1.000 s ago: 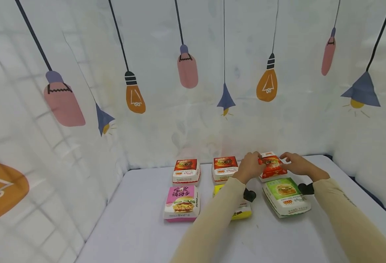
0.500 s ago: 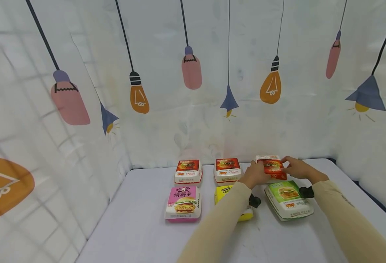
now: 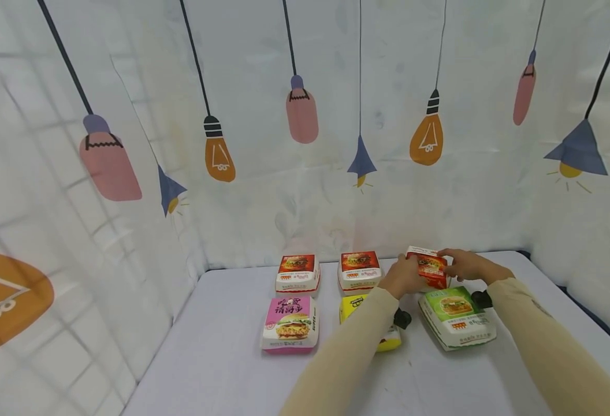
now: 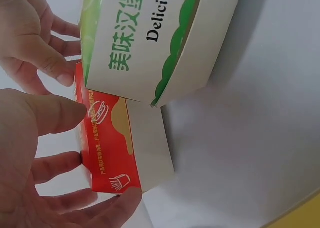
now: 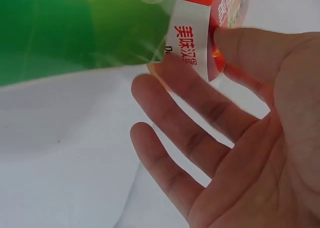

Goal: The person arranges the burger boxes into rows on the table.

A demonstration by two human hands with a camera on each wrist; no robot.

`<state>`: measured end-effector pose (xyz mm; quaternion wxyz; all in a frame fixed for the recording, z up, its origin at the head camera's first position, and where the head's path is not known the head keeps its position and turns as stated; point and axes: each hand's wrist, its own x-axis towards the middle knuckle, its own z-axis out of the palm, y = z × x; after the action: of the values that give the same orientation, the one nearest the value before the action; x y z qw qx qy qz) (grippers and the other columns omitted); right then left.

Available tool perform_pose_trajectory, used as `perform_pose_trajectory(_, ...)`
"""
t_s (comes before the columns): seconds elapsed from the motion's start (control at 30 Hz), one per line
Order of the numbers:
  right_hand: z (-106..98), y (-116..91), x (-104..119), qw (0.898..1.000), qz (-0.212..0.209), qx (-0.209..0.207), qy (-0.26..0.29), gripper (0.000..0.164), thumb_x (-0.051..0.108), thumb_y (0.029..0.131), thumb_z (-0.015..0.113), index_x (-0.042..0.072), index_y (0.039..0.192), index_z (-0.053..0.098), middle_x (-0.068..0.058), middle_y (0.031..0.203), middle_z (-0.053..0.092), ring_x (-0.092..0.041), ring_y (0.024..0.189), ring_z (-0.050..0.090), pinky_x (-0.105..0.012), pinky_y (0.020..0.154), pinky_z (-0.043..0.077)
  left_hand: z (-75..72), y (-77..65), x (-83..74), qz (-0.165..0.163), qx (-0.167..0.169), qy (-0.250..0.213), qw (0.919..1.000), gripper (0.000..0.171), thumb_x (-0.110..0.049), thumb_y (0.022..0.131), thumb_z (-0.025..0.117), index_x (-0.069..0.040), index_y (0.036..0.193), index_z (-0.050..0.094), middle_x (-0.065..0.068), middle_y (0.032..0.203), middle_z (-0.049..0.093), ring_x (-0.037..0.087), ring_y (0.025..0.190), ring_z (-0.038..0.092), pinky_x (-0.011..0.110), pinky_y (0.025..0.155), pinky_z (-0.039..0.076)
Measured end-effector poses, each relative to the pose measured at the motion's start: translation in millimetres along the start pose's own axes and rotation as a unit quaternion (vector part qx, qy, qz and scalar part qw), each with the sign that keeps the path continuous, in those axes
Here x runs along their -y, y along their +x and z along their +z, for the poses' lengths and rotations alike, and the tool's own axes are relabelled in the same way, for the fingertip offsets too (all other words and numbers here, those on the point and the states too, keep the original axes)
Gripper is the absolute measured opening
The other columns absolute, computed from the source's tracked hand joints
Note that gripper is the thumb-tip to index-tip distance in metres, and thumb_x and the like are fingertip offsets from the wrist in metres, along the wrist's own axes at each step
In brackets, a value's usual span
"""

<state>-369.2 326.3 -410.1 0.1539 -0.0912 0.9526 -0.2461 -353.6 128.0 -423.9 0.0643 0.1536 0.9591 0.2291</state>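
A red-and-white burger box (image 3: 432, 270) at the back right is between my two hands. My left hand (image 3: 404, 276) holds its left side; in the left wrist view, thumb and fingers of the left hand (image 4: 25, 158) curve round the box's red side (image 4: 107, 138). My right hand (image 3: 472, 266) grips the right side. In the right wrist view the thumb and index finger of the right hand (image 5: 240, 143) meet the red-and-white box (image 5: 192, 35), while other fingers stay spread. A green-and-white burger box (image 3: 458, 318) lies right in front of it, hiding part of it in both wrist views.
Two more red-topped burger boxes (image 3: 298, 275) stand in the back row to the left. A pink burger box (image 3: 290, 325) lies in front of them. My left sleeve (image 3: 343, 352) partly covers a yellow box (image 3: 353, 303). A white cloth wall (image 3: 315, 202) rises behind the table.
The red-and-white box has turned between my hands and its near side has come slightly toward me. Both hands shifted with it. The head view moved a little; the other boxes kept their places.
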Motion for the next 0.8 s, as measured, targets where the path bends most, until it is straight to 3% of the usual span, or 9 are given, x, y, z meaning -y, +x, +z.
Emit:
perform_pose_trajectory(0.17, -2.5, -0.1, 4.3, 0.998, -0.013, -0.031, -0.045, 0.055, 0.016, 0.098, 0.065, -0.011, 0.141, 0.045, -0.043, 0.134, 0.045, -0.049, 0.114, 0.054, -0.063, 0.096, 0.049, -1.1, 0.5, -2.5, 0.025, -0.017, 0.067, 0.9973, 0.056, -0.045, 0.089, 0.076, -0.017, 0.136, 0.062, -0.002, 0.141, 0.05, 0.014, 0.107, 0.053, 0.029, 0.087, 0.054)
perform_pose_trajectory(0.33, -3.2, 2.4, 4.0, 0.999, -0.013, -0.031, -0.031, 0.053, 0.013, 0.096, 0.066, -0.013, 0.138, 0.046, -0.044, 0.144, 0.033, -0.058, 0.129, 0.041, -0.07, 0.105, 0.04, -0.6, -1.0, -5.2, 0.046, -0.035, 0.127, 0.9903, 0.043, -0.047, 0.09, 0.074, -0.022, 0.124, 0.07, -0.006, 0.133, 0.055, 0.015, 0.11, 0.047, 0.031, 0.093, 0.051)
perform_pose_trajectory(0.57, -2.2, 5.7, -0.2, 0.999, -0.012, -0.023, -0.029, 0.054, 0.015, 0.096, 0.067, -0.012, 0.138, 0.045, -0.041, 0.144, 0.041, -0.056, 0.13, 0.044, -0.068, 0.105, 0.042, 0.6, -2.4, -6.8, 0.059, -0.05, 0.149, 0.9857, 0.041, -0.048, 0.089, 0.074, -0.023, 0.122, 0.07, -0.006, 0.121, 0.063, 0.013, 0.105, 0.049, 0.031, 0.097, 0.047)
perform_pose_trajectory(0.8, -0.7, 3.3, 1.0, 0.998, -0.033, -0.032, -0.049, 0.052, 0.019, 0.095, 0.068, -0.013, 0.132, 0.05, -0.039, 0.138, 0.048, -0.055, 0.126, 0.048, -0.065, 0.102, 0.044, 0.5, -4.2, -7.4, 0.053, -0.047, 0.153, 0.9856, 0.042, -0.046, 0.088, 0.074, -0.023, 0.122, 0.069, -0.007, 0.117, 0.064, 0.011, 0.099, 0.048, 0.027, 0.093, 0.047)
